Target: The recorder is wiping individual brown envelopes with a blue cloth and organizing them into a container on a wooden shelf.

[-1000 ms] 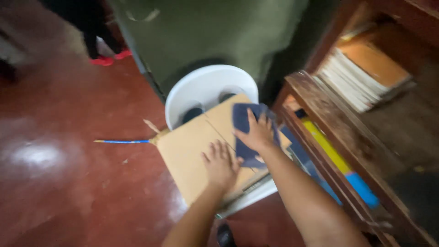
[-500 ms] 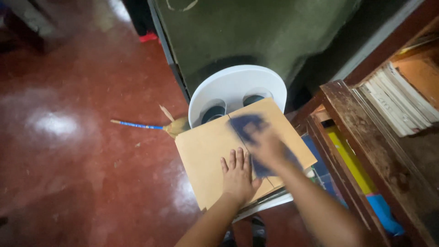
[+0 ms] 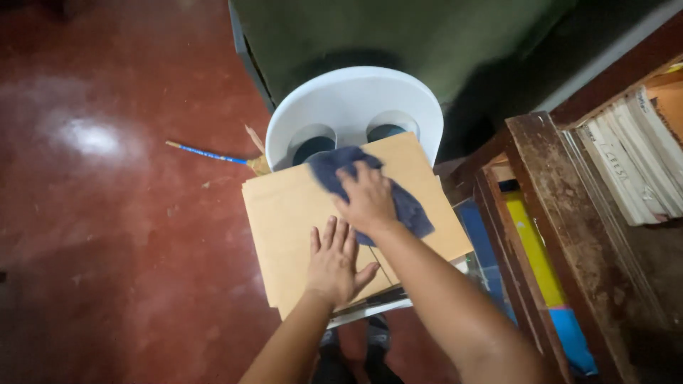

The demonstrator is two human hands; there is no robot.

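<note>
A tan cardboard folder (image 3: 284,220) lies across the seat of a white plastic chair (image 3: 353,99). My right hand (image 3: 366,199) presses a dark blue cloth (image 3: 409,210) flat onto the folder near its far edge. Just nearer to me, my left hand (image 3: 333,262) lies palm down on the folder, fingers spread. More flat sheets show under the folder's near edge.
A dark wooden shelf unit (image 3: 562,213) stands close on the right, with stacked books (image 3: 633,163) and yellow and blue items (image 3: 530,249) inside. A blue stick (image 3: 206,153) lies on the shiny red floor (image 3: 107,213). A dark green cloth-covered surface (image 3: 398,32) is behind the chair.
My right hand has slid the blue cloth across the folder toward the left and far edge. My left hand has stayed pressed on the folder. The view has shifted.
</note>
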